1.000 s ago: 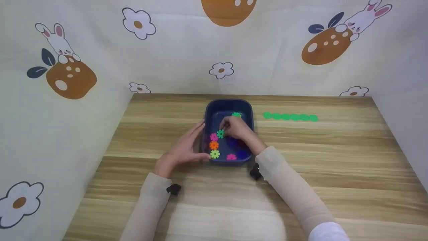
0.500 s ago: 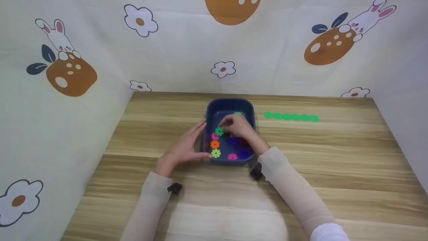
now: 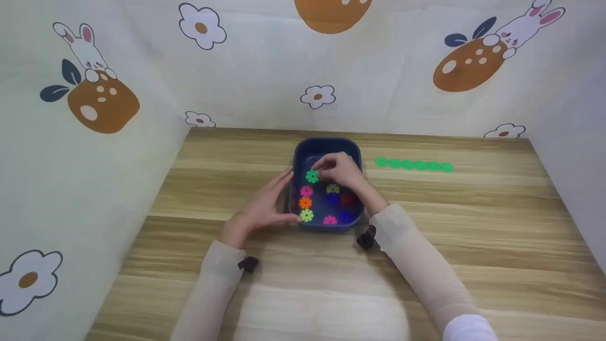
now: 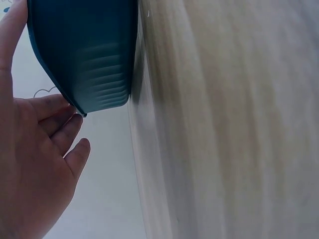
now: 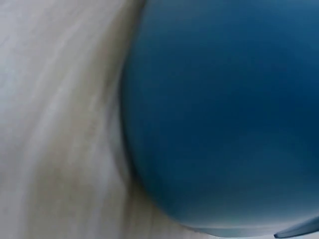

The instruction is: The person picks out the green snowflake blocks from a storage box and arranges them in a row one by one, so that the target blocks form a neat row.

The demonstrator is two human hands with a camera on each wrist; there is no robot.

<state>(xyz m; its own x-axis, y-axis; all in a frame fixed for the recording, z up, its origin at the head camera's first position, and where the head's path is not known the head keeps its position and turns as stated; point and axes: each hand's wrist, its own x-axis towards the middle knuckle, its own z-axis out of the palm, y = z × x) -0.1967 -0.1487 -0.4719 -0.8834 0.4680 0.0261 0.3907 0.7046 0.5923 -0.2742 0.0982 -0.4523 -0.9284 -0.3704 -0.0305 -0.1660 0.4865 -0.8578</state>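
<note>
A dark blue plastic tray (image 3: 326,140) holds several small notched, flower-like discs. My right hand (image 3: 344,171) is inside it and pinches a green disc (image 3: 312,176) between thumb and fingers. Along the tray's left side lie a pink disc (image 3: 306,191), an orange disc (image 3: 305,202) and a yellow-green disc (image 3: 307,215). My left hand (image 3: 259,208) rests against the tray's left side, fingers extended and thumb at the near corner. Its fingertips touch the rim in the left wrist view. The right wrist view shows only the tray's outer wall (image 5: 224,124) and blurred table.
Right of the tray, a row of several joined green discs (image 3: 415,165) lies on the wooden table (image 3: 199,175). Inside the tray's right part are a dull yellow disc (image 3: 333,188), blue discs (image 3: 346,217), a red disc (image 3: 347,199) and another pink disc (image 3: 330,220). Patterned cloth (image 3: 255,71) hangs behind.
My right hand has moved slightly toward the tray's far end with the green disc, away from the pink one. Discs in the right part are now uncovered. The left hand keeps its place.
</note>
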